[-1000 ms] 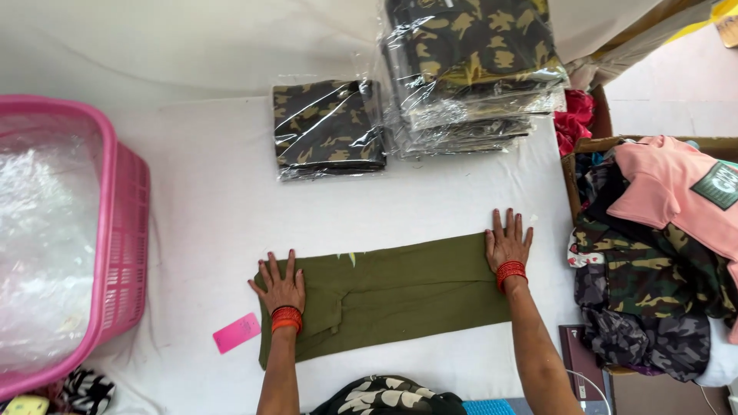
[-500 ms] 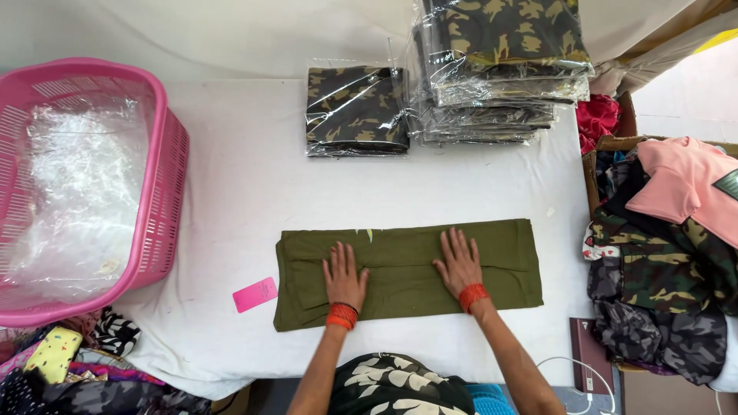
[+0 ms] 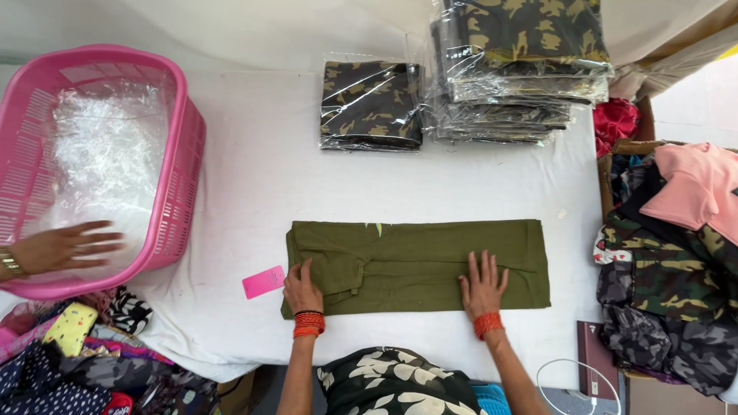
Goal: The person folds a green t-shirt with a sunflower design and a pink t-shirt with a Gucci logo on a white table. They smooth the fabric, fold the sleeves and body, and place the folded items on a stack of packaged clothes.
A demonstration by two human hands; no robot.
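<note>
- The olive-green garment (image 3: pixel 419 265) lies folded into a long flat strip on the white tabletop (image 3: pixel 254 200), near its front edge.
- The left hand (image 3: pixel 302 290) rests palm down, fingers spread, on the strip's left end; it presses flat and grips nothing.
- The right hand (image 3: pixel 483 286) lies open and flat on the right half of the strip, fingers splayed, also holding nothing.
- A pink tag (image 3: pixel 264 282) sits on the tabletop just beside the left hand.
- A single bagged camouflage garment (image 3: pixel 370 105) lies at the back, and a tall stack of bagged camouflage garments (image 3: pixel 519 69) stands just right of it.
- A pink basket (image 3: pixel 181 177) holding clear plastic bags stands at the left; another person's hand (image 3: pixel 65 247) reaches into it.
- A heap of loose clothes (image 3: pixel 676 261) lies at the right.
</note>
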